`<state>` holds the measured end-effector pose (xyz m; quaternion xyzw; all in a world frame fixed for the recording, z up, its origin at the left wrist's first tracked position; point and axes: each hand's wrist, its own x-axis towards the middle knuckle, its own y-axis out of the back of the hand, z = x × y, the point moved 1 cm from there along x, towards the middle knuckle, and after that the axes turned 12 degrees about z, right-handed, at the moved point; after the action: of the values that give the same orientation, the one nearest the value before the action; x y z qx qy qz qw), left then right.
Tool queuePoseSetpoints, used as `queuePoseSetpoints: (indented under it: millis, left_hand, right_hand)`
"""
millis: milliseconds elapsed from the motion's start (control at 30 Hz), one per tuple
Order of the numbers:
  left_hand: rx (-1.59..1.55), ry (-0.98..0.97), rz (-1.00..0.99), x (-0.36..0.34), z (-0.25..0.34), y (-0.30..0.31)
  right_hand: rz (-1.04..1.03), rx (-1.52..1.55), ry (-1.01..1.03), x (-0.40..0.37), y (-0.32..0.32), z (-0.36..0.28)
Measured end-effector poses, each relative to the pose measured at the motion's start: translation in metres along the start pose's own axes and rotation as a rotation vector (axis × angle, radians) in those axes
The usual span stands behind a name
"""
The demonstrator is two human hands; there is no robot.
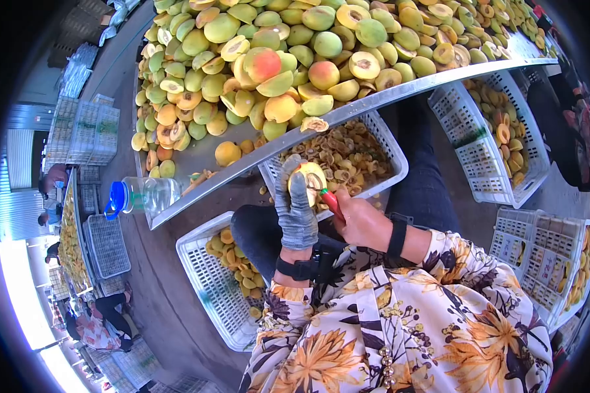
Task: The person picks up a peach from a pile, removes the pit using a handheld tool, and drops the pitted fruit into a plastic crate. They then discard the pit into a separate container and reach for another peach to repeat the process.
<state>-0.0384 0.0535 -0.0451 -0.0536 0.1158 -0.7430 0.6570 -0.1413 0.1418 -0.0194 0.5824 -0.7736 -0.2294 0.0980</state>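
Observation:
My left hand [296,213], in a grey glove, holds a halved yellow fruit [315,175] with its cut face and brown centre showing. My right hand [364,219] is bare and wrapped round the red handle of a small tool [332,204]. The tool's green end touches the fruit's cut face; its tip is too small to make out. Below both hands is a white crate [398,159] of brown and yellow fruit scraps [357,157]. A large heap of halved fruit [269,65] lies on the metal table [223,177] in front of me.
A bottle with a blue cap [154,194] lies at the table's left corner. One white crate of fruit [206,295] stands beside my left leg; another [469,157] is at the right. Stacked crates [531,262] stand farther right. Other people [98,324] sit at the far left.

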Motion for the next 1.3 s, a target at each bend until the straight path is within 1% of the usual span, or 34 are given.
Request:
queuePoseSetpoints:
  millis: [33, 67, 100, 133, 167, 200, 267, 333, 400, 433, 467, 500, 567, 600, 667, 700, 733, 767, 800, 867, 933, 967, 1000, 1033, 1067, 1133, 1167, 1200, 1267, 1300]
  left_hand:
    - [-0.048, 0.048, 0.019, 0.001, 0.002, 0.001]
    - [-0.045, 0.049, 0.024, 0.004, 0.003, 0.004]
    - [-0.058, 0.079, -0.027, 0.008, 0.004, 0.008]
    - [-0.069, 0.111, -0.076, 0.012, 0.003, 0.013]
    - [-0.121, 0.218, -0.088, 0.017, -0.001, 0.019]
    - [-0.117, 0.216, -0.082, 0.020, -0.002, 0.023]
    - [-0.266, 0.472, -0.101, 0.023, -0.007, 0.028]
    - [-0.288, 0.452, -0.089, 0.021, -0.006, 0.023]
    - [-0.322, 0.273, 0.020, 0.017, -0.005, 0.012]
    - [-0.271, 0.214, 0.054, 0.014, -0.005, 0.009]
    - [-0.271, 0.216, 0.055, 0.012, -0.007, 0.007]
    - [-0.202, 0.128, 0.056, 0.010, -0.007, 0.005]
    - [-0.074, -0.040, 0.060, 0.006, -0.006, -0.003]
    - [-0.076, -0.037, 0.054, 0.005, -0.005, -0.005]
    - [0.046, -0.158, 0.039, 0.004, -0.004, -0.007]
    - [0.046, -0.155, 0.039, 0.005, -0.002, -0.005]
    - [0.003, -0.010, -0.009, 0.010, 0.001, -0.001]
    - [-0.040, 0.135, -0.055, 0.015, 0.003, 0.004]
    - [-0.037, 0.137, -0.051, 0.023, 0.004, 0.011]
    - [-0.364, 0.595, -0.385, 0.037, -0.001, 0.020]
    - [-0.335, 0.590, -0.342, 0.042, 0.005, 0.017]
    - [-0.254, 0.555, -0.316, 0.042, 0.008, 0.015]
    - [-0.174, 0.520, -0.290, 0.044, 0.010, 0.013]
    - [-0.188, 0.488, -0.299, 0.047, 0.009, 0.012]
    - [-0.186, 0.488, -0.298, 0.041, 0.011, 0.011]
    - [-0.430, 0.448, -0.113, 0.021, 0.022, 0.003]
    - [-0.375, 0.360, -0.030, 0.015, 0.018, -0.001]
    - [-0.375, 0.361, -0.022, 0.015, 0.013, 0.001]
    - [-0.293, 0.319, 0.073, 0.020, 0.000, 0.007]
    - [-0.338, 0.385, 0.094, 0.021, -0.003, 0.008]
  right_hand:
    - [-0.003, 0.002, -0.001, 0.001, -0.002, 0.002]
    - [0.003, -0.012, 0.066, 0.002, -0.004, 0.003]
    - [0.009, -0.027, 0.136, 0.003, -0.005, 0.005]
    - [0.004, -0.024, 0.137, 0.004, -0.007, 0.007]
    - [-0.005, -0.067, 0.166, 0.005, -0.009, 0.009]
    - [-0.014, -0.109, 0.196, 0.006, -0.010, 0.010]
    - [-0.022, -0.113, 0.188, 0.009, -0.013, 0.008]
    - [-0.026, -0.123, 0.175, 0.010, -0.014, 0.007]
    - [0.010, 0.053, 0.087, 0.008, -0.016, 0.006]
    - [0.007, 0.052, 0.086, 0.007, -0.017, 0.006]
    - [0.051, 0.079, 0.069, 0.005, -0.017, 0.006]
    - [0.098, 0.107, 0.051, 0.004, -0.017, 0.005]
    - [0.115, 0.144, 0.016, 0.001, -0.014, 0.001]
    - [0.129, 0.182, -0.015, 0.000, -0.013, 0.000]
    - [0.136, 0.175, -0.003, -0.002, -0.017, 0.007]
    - [0.141, 0.170, 0.010, -0.003, -0.018, 0.009]
    - [0.139, 0.171, 0.007, -0.003, -0.018, 0.011]
    - [0.089, 0.123, 0.063, -0.001, -0.017, 0.012]
    - [0.038, 0.076, 0.120, 0.000, -0.016, 0.012]
    - [0.002, 0.078, 0.101, 0.000, -0.019, 0.012]
    - [0.011, 0.086, 0.111, 0.001, -0.020, 0.008]
    - [0.007, 0.087, 0.112, 0.002, -0.019, 0.005]
    - [0.009, 0.133, 0.053, 0.003, -0.017, 0.002]
    - [0.011, 0.179, -0.007, 0.004, -0.016, 0.001]
    - [0.011, 0.180, -0.007, 0.005, -0.017, 0.001]
    - [0.069, 0.212, 0.032, 0.008, -0.018, 0.001]
    - [0.068, 0.214, 0.030, 0.009, -0.019, 0.002]
    - [0.058, 0.206, 0.042, 0.010, -0.020, 0.004]
    - [0.034, 0.196, 0.057, 0.009, -0.022, 0.003]
    - [0.025, 0.209, 0.048, 0.009, -0.020, 0.000]
